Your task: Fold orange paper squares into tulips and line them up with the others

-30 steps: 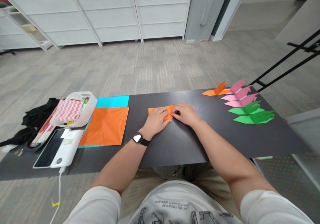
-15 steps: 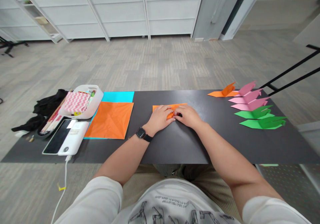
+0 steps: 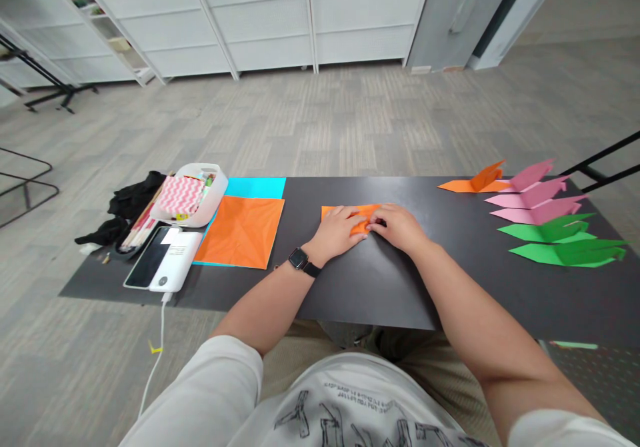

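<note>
A folded piece of orange paper (image 3: pixel 367 212) lies on the dark table in front of me, partly covered by both hands. Stretched over its left part, the fingers of my left hand (image 3: pixel 339 230) rest flat and slightly apart. My right hand (image 3: pixel 400 226) has its thumb and fingertips pinched at the paper's right side. The exact fold under the fingers is hidden. To the left lies a flat orange sheet (image 3: pixel 243 234) on top of blue paper (image 3: pixel 257 186).
Several folded paper birds stand at the right: an orange one (image 3: pixel 473 184), pink ones (image 3: pixel 533 197) and green ones (image 3: pixel 565 250). At the left are a white basket (image 3: pixel 213 207), a phone (image 3: pixel 147 260), a white cabled device (image 3: pixel 177 260) and black cloth (image 3: pixel 133 197).
The camera has turned left, so everything sits further right in view. More orange paper shows between my hands; my right fingers have shifted slightly on it.
</note>
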Tool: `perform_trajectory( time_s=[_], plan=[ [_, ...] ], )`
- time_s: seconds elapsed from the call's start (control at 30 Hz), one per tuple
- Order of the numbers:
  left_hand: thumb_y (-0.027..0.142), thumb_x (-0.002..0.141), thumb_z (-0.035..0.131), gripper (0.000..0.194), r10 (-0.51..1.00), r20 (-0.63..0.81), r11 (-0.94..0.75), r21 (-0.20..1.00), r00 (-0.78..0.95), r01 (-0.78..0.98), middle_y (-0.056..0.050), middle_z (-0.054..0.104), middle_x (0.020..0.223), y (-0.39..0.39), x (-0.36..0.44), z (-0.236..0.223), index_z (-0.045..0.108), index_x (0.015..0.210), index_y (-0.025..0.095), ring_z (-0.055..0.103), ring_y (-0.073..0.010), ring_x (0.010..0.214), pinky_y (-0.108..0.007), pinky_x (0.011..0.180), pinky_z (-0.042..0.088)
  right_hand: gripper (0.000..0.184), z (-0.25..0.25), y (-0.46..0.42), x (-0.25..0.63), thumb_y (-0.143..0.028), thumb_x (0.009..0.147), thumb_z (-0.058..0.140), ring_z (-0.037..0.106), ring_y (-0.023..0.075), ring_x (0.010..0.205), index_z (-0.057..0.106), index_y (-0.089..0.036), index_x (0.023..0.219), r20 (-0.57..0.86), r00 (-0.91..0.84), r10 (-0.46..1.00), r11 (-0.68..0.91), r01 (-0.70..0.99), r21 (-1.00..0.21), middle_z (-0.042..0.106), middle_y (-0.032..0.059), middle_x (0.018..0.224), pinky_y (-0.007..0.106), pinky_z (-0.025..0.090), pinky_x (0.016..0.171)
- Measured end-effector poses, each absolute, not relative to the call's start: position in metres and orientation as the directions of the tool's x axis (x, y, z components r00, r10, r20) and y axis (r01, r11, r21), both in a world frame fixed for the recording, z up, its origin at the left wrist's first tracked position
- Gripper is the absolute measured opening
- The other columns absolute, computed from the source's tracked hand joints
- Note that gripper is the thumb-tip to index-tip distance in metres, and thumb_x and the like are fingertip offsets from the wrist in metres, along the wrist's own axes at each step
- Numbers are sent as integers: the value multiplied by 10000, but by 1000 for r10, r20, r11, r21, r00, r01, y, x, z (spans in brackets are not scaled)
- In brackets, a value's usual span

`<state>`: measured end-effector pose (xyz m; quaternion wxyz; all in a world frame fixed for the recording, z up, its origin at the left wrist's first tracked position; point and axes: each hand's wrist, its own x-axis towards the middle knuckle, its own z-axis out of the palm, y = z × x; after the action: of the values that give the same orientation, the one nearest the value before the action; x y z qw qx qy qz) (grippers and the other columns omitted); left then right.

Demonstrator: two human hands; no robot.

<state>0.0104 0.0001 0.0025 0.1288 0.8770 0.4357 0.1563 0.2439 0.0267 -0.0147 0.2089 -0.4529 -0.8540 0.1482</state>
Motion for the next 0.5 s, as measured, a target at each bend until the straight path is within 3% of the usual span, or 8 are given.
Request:
perform_trajectory(
  time_s=[0.5],
  plan=[
    [441, 1005, 721, 416, 809, 171, -582, 367, 562, 726, -76, 631, 1493, 0, 11, -2, 721, 1375, 251, 549, -284, 1383, -453, 1255, 407, 214, -17, 41, 268, -412, 985, 711, 647, 244, 868, 753, -251, 850, 204, -210, 956, 276, 878, -392, 738, 53, 896, 371, 403, 768]
  ],
)
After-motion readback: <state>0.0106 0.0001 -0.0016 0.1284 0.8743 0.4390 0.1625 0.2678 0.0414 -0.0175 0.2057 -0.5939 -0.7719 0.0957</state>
